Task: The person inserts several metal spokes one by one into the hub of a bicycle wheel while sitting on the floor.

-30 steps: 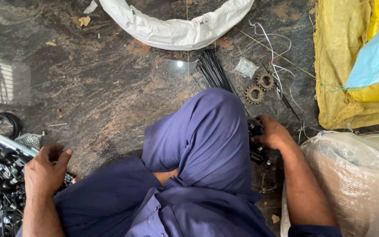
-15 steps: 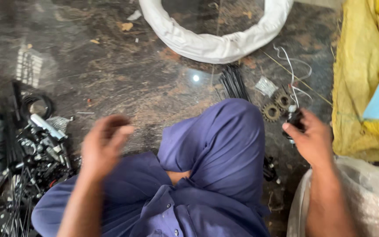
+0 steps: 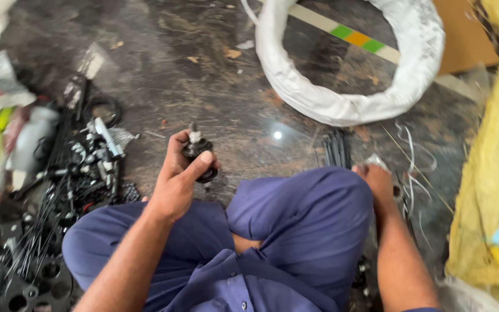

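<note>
I sit cross-legged on a dark stone floor in blue trousers. My left hand [image 3: 175,179] is raised in front of my left knee and grips a small black hub-like part [image 3: 198,156] with a silver axle end pointing up. My right hand [image 3: 379,182] reaches down past my right knee to the floor, touching small parts and a clear plastic bit there; whether it holds anything is hidden by the knee. A bundle of thin black spokes [image 3: 336,149] lies just left of that hand.
A heap of black metal parts and spokes [image 3: 70,185] lies on my left, with plastic bags beyond it. A rim wrapped in white [image 3: 342,98] lies ahead. A yellow sack [image 3: 489,167] is on the right, with loose white wires [image 3: 411,156] beside it.
The view has tilted up and left. My left hand rose from the parts heap and now holds the black hub. My right hand dropped from mid-air to the floor beside my knee.
</note>
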